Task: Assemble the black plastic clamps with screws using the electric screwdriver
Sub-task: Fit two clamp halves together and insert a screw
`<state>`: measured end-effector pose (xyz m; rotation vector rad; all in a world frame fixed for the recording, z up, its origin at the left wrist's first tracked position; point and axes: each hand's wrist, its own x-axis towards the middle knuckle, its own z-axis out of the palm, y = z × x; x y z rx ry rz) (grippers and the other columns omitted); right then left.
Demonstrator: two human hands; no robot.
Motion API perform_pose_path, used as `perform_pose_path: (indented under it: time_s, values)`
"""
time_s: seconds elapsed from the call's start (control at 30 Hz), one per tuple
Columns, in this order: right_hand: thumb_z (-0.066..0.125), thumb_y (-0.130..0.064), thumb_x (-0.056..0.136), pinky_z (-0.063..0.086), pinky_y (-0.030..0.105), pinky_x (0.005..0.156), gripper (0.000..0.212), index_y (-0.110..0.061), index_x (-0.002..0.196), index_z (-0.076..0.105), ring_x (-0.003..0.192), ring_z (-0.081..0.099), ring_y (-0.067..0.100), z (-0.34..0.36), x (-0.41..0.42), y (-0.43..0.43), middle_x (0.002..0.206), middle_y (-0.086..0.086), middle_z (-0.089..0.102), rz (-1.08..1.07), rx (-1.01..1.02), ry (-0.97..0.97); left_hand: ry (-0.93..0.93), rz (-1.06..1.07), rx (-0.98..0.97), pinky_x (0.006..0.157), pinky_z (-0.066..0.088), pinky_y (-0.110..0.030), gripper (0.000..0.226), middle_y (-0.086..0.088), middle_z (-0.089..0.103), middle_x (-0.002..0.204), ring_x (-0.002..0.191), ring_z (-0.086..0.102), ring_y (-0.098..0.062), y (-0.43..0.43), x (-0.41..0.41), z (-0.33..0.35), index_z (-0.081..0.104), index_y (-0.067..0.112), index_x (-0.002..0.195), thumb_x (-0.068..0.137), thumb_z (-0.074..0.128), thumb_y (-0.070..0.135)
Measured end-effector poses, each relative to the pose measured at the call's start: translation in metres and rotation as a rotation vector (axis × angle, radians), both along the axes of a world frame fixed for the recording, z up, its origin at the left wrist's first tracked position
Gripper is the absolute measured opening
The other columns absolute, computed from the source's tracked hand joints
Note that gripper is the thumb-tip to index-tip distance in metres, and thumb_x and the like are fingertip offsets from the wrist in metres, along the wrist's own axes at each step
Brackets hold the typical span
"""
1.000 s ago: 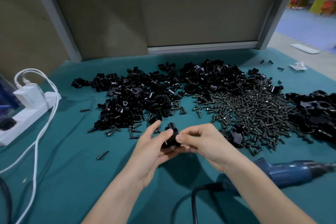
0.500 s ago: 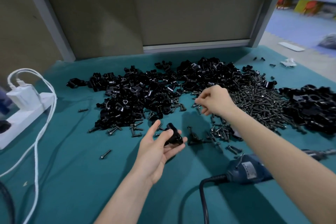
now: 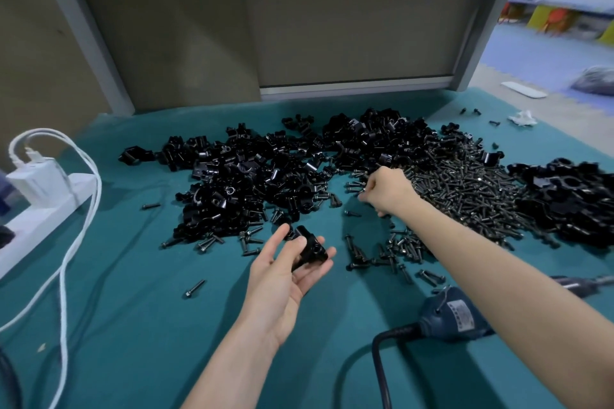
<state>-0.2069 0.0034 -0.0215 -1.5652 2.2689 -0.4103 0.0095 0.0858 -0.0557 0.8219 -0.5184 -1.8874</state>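
- L hand palm-up over near part of table, thumb + loosely curled fingers holding one black clamp, hole facing up, prob so a screw can go straight in.
- R hand out at near edge of screw pile, fingers curled down onto screws; can't tell if one is pinched (tips hidden).
- Blue electric screwdriver lies on teal cloth by R forearm, not held, handy for driving step.
- Loose clamp pile just behind L hand.
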Motion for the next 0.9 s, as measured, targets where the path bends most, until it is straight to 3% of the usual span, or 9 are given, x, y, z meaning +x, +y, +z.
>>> perform_pose_path:
  time_s: [0.1, 0.17, 0.27, 0.4, 0.53, 0.63, 0.73, 0.8, 0.9]
  values:
    - [0.074, -0.026, 0.085, 0.057, 0.032, 0.059, 0.025, -0.003, 0.087, 0.065, 0.054, 0.062, 0.023, 0.002, 0.012, -0.002, 0.075, 0.016, 0.069, 0.109, 0.065, -0.024, 0.004, 0.014, 0.004, 0.061, 0.06, -0.032, 0.039, -0.024, 0.072, 0.099, 0.088, 0.072, -0.039, -0.001, 0.001, 0.0, 0.049, 0.018, 0.13, 0.093, 0.056, 0.006]
    - [0.075, -0.021, 0.084, 0.057, 0.033, 0.061, 0.02, -0.007, 0.092, 0.063, 0.053, 0.058, 0.02, 0.001, 0.021, -0.003, 0.08, 0.014, 0.069, 0.251, 0.102, -0.004, 0.007, 0.027, 0.012, 0.061, 0.06, -0.032, 0.036, -0.025, 0.072, 0.098, 0.087, 0.072, -0.04, -0.001, 0.002, 0.0, 0.051, 0.018, 0.127, 0.093, 0.056, 0.005]
    - [0.07, -0.009, 0.086, 0.058, 0.034, 0.069, 0.012, -0.012, 0.096, 0.064, 0.059, 0.061, 0.016, 0.0, 0.025, 0.002, 0.078, 0.004, 0.064, 0.371, 0.09, 0.0, 0.018, 0.026, 0.019, 0.061, 0.059, -0.033, 0.034, -0.025, 0.072, 0.099, 0.087, 0.072, -0.04, -0.001, 0.002, 0.0, 0.053, 0.018, 0.125, 0.093, 0.056, 0.006]
    - [0.061, -0.001, 0.085, 0.05, 0.026, 0.077, 0.02, -0.012, 0.1, 0.067, 0.086, 0.063, 0.018, 0.005, 0.024, 0.016, 0.097, 0.005, 0.069, 0.516, 0.106, 0.121, 0.019, 0.026, 0.025, 0.06, 0.059, -0.033, 0.033, -0.026, 0.072, 0.098, 0.086, 0.072, -0.041, 0.0, 0.002, 0.001, 0.054, 0.015, 0.123, 0.091, 0.057, 0.005]
    - [0.057, 0.003, 0.084, 0.047, 0.027, 0.084, 0.019, -0.008, 0.095, 0.069, 0.095, 0.06, 0.019, 0.006, 0.019, 0.029, 0.103, 0.005, 0.063, 0.657, 0.156, 0.265, 0.0, 0.032, 0.035, 0.059, 0.059, -0.033, 0.025, -0.025, 0.072, 0.097, 0.084, 0.072, -0.04, 0.002, 0.001, 0.003, 0.057, 0.009, 0.118, 0.094, 0.055, 0.004]
    - [0.051, 0.004, 0.088, 0.043, 0.029, 0.084, 0.019, -0.011, 0.095, 0.06, 0.097, 0.053, 0.022, 0.005, 0.016, 0.034, 0.1, 0.001, 0.051, 0.701, 0.135, 0.344, -0.042, 0.027, 0.028, 0.06, 0.059, -0.032, 0.02, -0.024, 0.073, 0.096, 0.084, 0.073, -0.038, 0.003, 0.0, 0.003, 0.06, -0.003, 0.112, 0.095, 0.054, 0.005]
    - [0.048, 0.003, 0.09, 0.043, 0.036, 0.084, 0.019, -0.015, 0.096, 0.046, 0.096, 0.051, 0.025, 0.003, 0.015, 0.04, 0.103, 0.003, 0.052, 0.717, 0.098, 0.39, -0.068, 0.022, 0.023, 0.061, 0.06, -0.031, 0.017, -0.023, 0.073, 0.097, 0.086, 0.072, -0.038, 0.003, -0.001, 0.003, 0.062, -0.005, 0.106, 0.095, 0.054, 0.005]
    - [0.053, -0.001, 0.092, 0.045, 0.035, 0.086, 0.015, -0.014, 0.098, 0.051, 0.095, 0.055, 0.022, 0.008, 0.017, 0.047, 0.102, 0.002, 0.056, 0.668, -0.008, 0.298, -0.067, 0.029, 0.023, 0.061, 0.059, -0.031, 0.017, -0.023, 0.073, 0.097, 0.086, 0.072, -0.038, 0.003, -0.001, 0.003, 0.063, -0.005, 0.104, 0.094, 0.054, 0.005]
    - [0.067, -0.002, 0.087, 0.055, 0.028, 0.074, 0.013, -0.014, 0.087, 0.063, 0.076, 0.065, 0.015, 0.026, 0.032, 0.066, 0.083, -0.002, 0.068, 0.493, -0.217, -0.331, -0.081, 0.034, 0.022, 0.062, 0.059, -0.031, 0.015, -0.024, 0.072, 0.097, 0.086, 0.072, -0.039, 0.003, -0.002, 0.002, 0.064, -0.005, 0.1, 0.094, 0.054, 0.004]
